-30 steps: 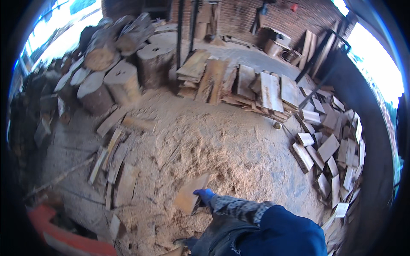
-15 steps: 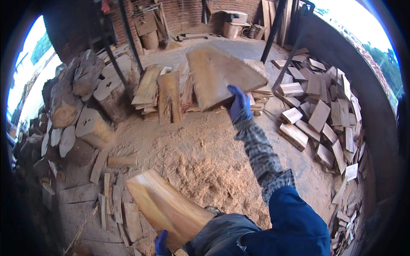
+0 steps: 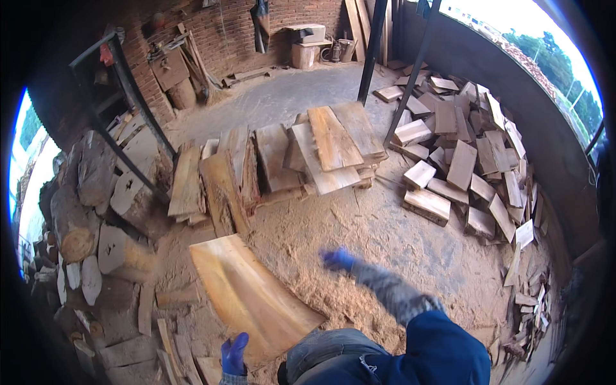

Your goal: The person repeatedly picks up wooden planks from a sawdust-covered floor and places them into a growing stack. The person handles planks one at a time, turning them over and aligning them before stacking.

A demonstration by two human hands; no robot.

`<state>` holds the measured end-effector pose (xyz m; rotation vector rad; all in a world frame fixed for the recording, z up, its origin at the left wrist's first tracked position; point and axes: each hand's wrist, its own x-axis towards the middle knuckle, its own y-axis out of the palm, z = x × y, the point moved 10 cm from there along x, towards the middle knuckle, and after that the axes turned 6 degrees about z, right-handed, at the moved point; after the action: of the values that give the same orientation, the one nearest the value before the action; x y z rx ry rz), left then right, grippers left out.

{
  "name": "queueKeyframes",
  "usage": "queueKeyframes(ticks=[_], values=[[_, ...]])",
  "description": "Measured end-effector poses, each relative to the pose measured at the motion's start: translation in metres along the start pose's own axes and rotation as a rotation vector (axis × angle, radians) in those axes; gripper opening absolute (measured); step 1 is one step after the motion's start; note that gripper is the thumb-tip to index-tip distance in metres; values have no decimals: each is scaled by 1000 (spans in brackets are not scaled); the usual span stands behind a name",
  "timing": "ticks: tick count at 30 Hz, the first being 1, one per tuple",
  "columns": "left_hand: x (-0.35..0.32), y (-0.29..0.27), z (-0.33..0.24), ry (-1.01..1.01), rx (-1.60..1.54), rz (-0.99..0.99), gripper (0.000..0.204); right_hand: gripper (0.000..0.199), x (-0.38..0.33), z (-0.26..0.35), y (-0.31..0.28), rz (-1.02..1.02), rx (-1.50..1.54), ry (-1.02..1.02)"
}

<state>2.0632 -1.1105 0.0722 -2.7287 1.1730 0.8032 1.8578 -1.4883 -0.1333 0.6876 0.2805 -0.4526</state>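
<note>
A broad, yellow-brown wooden slab (image 3: 256, 295) with a dark bark edge slants up in front of my legs. My left hand (image 3: 235, 354), in a purple-blue glove, is beside the slab's lower left edge with its fingers stretched up; whether it touches the wood is unclear. Over the sawdust, my right hand (image 3: 339, 260), gloved the same way, is slightly blurred and holds nothing, its fingers seemingly apart. Farther ahead, an orange-tinted board (image 3: 335, 138) lies on a paler board (image 3: 321, 167), at the right part of a low row of stacked planks.
Round logs (image 3: 77, 224) are piled at the left. A heap of cut wood blocks (image 3: 462, 163) lies at the right along a dark wall (image 3: 513, 83). Dark metal posts (image 3: 372, 51) rise beyond the planks. Sawdust (image 3: 308, 276) covers the floor, with scrap strips (image 3: 170, 350) near my left.
My right hand has let go of the wide board it held up and drawn back toward me. My left hand's fingers have straightened beside the slab. The view has shifted.
</note>
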Motion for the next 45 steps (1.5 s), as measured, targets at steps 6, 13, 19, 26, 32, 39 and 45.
queueKeyframes(ticks=[6,13,19,26,32,39,45], values=[[107,132,-78,-83,-12,352,39,47,-66,40,97,-243,454,21],[259,358,-189,181,103,612,48,40,-120,375,-41,-640,-804,-465],[452,447,-28,-319,-51,478,62,26,-75,459,-318,-1272,-1194,-181],[532,459,222,-851,-652,99,89,56,82,128,-398,-570,420,355],[546,506,115,-585,-759,-27,74,79,140,179,-352,-566,975,123],[647,513,85,-490,-316,26,40,68,195,230,-380,-588,734,318],[598,263,236,-144,-24,-372,32,41,169,184,-327,-355,486,631]])
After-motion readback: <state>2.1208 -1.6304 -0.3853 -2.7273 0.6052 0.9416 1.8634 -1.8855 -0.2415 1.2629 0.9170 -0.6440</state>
